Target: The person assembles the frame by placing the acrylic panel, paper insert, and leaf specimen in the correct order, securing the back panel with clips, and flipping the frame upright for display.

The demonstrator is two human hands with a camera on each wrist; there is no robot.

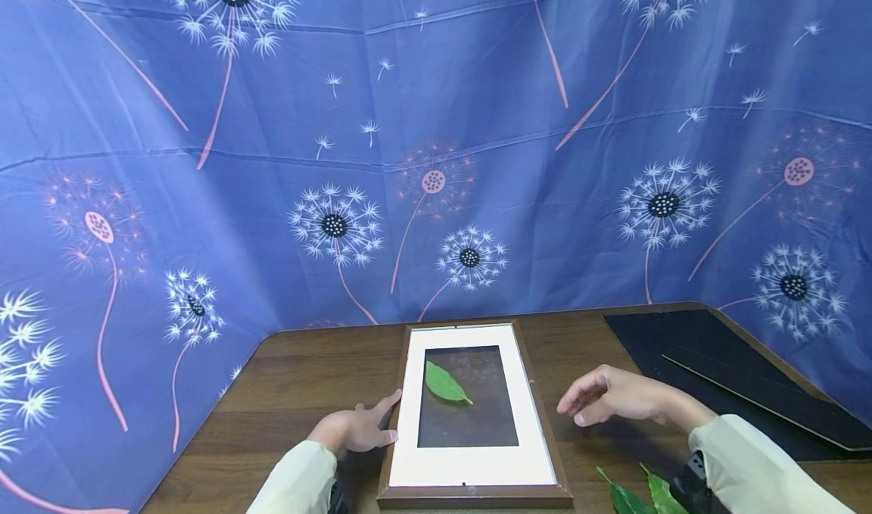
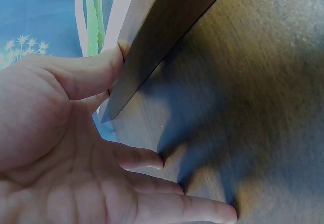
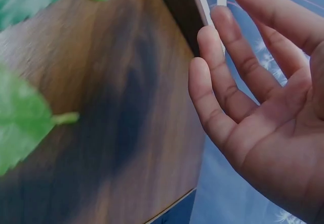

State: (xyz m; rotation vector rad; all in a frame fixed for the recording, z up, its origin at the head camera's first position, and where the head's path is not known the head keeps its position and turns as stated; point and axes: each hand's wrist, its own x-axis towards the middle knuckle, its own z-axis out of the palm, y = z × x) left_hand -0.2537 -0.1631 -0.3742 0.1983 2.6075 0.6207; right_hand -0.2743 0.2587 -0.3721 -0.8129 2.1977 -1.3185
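Note:
A brown wooden picture frame (image 1: 477, 496) with a white mat (image 1: 470, 465) lies flat on the table. One green leaf (image 1: 444, 384) lies slanted over the dark window inside the mat, its stem toward the lower right. My left hand (image 1: 357, 428) touches the frame's left side; in the left wrist view its thumb rests against the frame's edge, while the other fingers extend low by the tabletop. To the right of the frame, my right hand (image 1: 620, 397) hovers above the table, fingers loosely bent, holding nothing.
Two green leaves (image 1: 627, 499) lie at the table's front, below my right wrist and partly cut off. A black board (image 1: 640, 336) lies at the right, with another dark panel (image 1: 763, 400) on it. Behind the table hangs a blue dandelion-print cloth (image 1: 545, 219).

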